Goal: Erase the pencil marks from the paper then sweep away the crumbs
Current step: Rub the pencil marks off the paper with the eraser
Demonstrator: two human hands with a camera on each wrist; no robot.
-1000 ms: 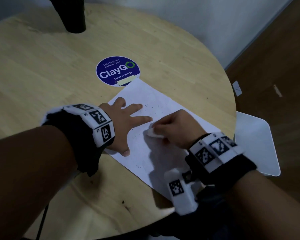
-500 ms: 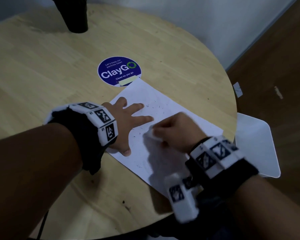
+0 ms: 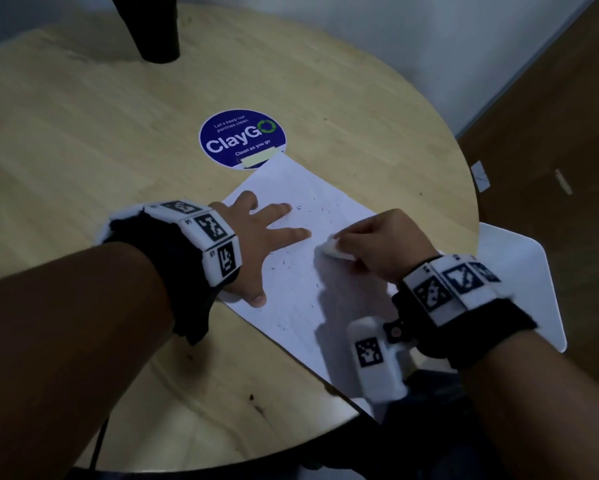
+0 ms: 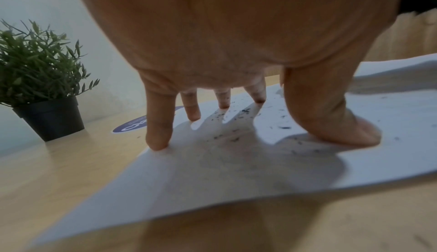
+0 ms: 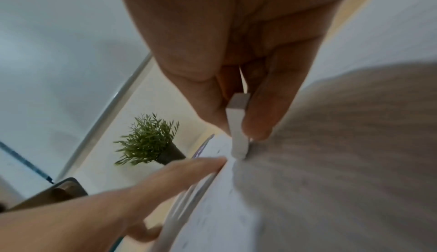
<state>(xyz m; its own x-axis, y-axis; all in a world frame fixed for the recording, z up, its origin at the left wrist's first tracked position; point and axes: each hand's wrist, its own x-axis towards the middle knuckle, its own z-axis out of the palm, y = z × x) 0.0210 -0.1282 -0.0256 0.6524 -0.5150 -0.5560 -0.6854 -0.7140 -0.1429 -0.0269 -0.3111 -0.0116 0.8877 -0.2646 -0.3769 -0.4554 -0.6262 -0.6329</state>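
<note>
A white sheet of paper lies on the round wooden table, one corner taped onto a blue sticker. Dark eraser crumbs are scattered over it, also plain in the left wrist view as crumbs. My left hand lies flat on the sheet's left part with fingers spread, holding it down; its fingertips press the paper. My right hand pinches a white eraser and holds its end on the paper. In the right wrist view the eraser sits between thumb and finger.
A blue round ClayGo sticker sits behind the paper. A small green plant in a black pot stands at the table's far side. A white chair seat lies right of the table edge, with brown floor beyond.
My right hand has rubbed the eraser back and forth, ending slightly farther right and away from my left fingers. The left hand has stayed pressed on the paper.
</note>
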